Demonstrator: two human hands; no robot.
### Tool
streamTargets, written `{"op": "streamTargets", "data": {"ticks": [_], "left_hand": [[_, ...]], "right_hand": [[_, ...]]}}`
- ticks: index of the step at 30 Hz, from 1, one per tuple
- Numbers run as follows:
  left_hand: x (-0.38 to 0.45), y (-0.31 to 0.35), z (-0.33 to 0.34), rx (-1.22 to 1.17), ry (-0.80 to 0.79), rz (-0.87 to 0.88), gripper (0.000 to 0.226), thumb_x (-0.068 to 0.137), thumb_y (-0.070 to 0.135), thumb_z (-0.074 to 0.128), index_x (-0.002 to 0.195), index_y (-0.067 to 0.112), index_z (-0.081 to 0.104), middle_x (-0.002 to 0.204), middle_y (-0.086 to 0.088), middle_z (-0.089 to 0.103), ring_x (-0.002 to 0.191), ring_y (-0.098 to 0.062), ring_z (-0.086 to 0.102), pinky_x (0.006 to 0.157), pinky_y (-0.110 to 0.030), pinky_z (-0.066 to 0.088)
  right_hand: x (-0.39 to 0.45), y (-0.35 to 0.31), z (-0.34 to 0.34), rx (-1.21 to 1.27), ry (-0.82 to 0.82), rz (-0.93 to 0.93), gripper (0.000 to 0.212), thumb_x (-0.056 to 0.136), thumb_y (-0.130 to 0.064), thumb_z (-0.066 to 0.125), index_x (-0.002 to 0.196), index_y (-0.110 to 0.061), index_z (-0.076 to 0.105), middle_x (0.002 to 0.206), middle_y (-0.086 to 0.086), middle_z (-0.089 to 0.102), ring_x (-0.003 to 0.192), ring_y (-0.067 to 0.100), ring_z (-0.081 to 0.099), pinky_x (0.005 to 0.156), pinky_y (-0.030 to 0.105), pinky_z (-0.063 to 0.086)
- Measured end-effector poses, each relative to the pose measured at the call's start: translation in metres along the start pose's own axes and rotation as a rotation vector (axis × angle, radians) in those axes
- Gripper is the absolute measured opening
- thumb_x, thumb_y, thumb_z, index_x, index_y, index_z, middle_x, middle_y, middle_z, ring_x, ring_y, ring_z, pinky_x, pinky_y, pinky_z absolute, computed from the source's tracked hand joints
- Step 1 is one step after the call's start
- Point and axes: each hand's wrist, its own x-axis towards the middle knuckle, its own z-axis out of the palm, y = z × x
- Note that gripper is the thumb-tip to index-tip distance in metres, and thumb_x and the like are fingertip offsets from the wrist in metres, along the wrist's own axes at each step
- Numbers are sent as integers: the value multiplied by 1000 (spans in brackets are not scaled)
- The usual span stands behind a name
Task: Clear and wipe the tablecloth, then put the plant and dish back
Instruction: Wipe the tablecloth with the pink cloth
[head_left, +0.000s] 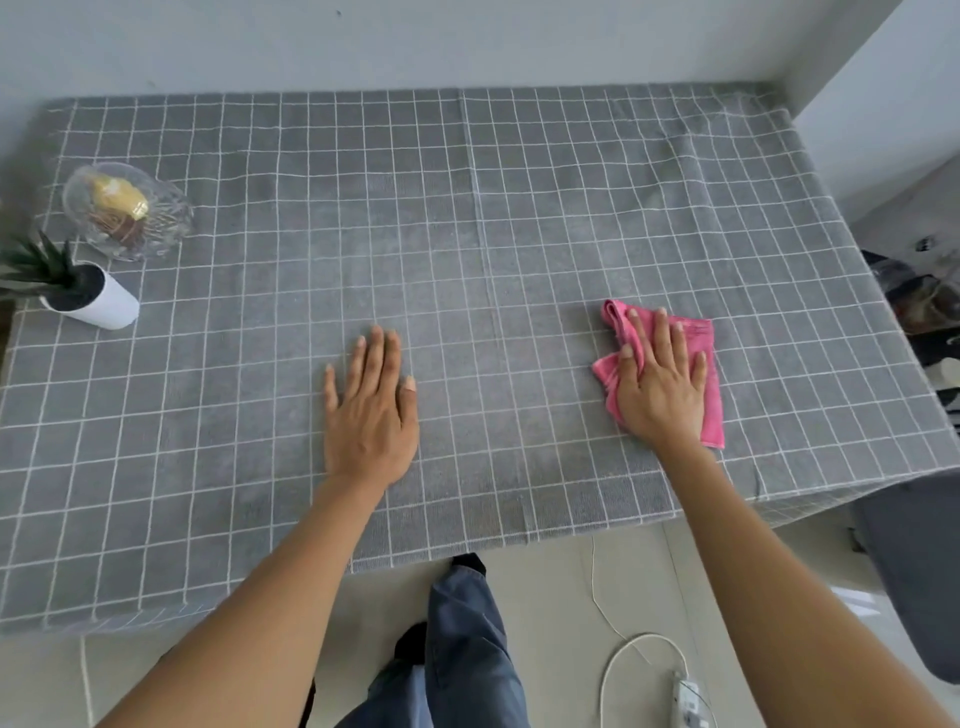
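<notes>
right hand (660, 384) presses flat, fingers spread, on the pink cloth (698, 338); left hand (371, 410) lies open, holding nothing, nearer the plant (78, 291) and dish (127, 210) far to its left

My right hand (657, 387) covering the middle of the pink cloth (698, 338), plant (39, 265) leaves cut by my left frame edge, glass dish (124, 210) contents too blurred to name, dark clutter (914, 301) at right unclear

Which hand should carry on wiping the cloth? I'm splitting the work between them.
Right. The right hand lies flat on the pink rag; the left hand rests bare on the tablecloth.
</notes>
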Motion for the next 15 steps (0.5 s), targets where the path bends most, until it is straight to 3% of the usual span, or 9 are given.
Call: {"op": "streamTargets", "data": {"ticks": [4,8,11,15], "left_hand": [[0,0,1,12,3,-1,56,99,39,6,152,23,-1,159,6,-5,147,-10,-8,119,-45,-5],[0,1,1,8,8,-4,56,99,39,8,152,22,-1,159,6,-5,146,-9,-8,119,-44,-6],[1,0,1,4,11,-4,57,99,40,7,152,22,1,159,6,-3,147,-10,-5,119,-45,-4],[1,1,0,-26,-3,3,57,98,42,6,152,23,0,159,7,-4,146,-9,-7,119,-45,-4]], "right_hand": [[-20,-26,5,-1,-31,19,54,99,-50,4,149,-39,-13,160,-3,-15,146,18,-15,117,48,-12],[-73,-71,23,-25,-94,-183,57,93,-55,-8,148,-40,-18,157,-5,-24,144,20,-23,113,47,-19],[-105,-92,41,-44,-91,-369,54,97,-51,1,150,-42,-9,159,-9,-16,146,16,-19,116,47,-17],[-97,-73,41,-33,-71,-439,51,99,-50,5,148,-46,-4,159,-13,-11,146,9,-16,117,42,-15]]}}
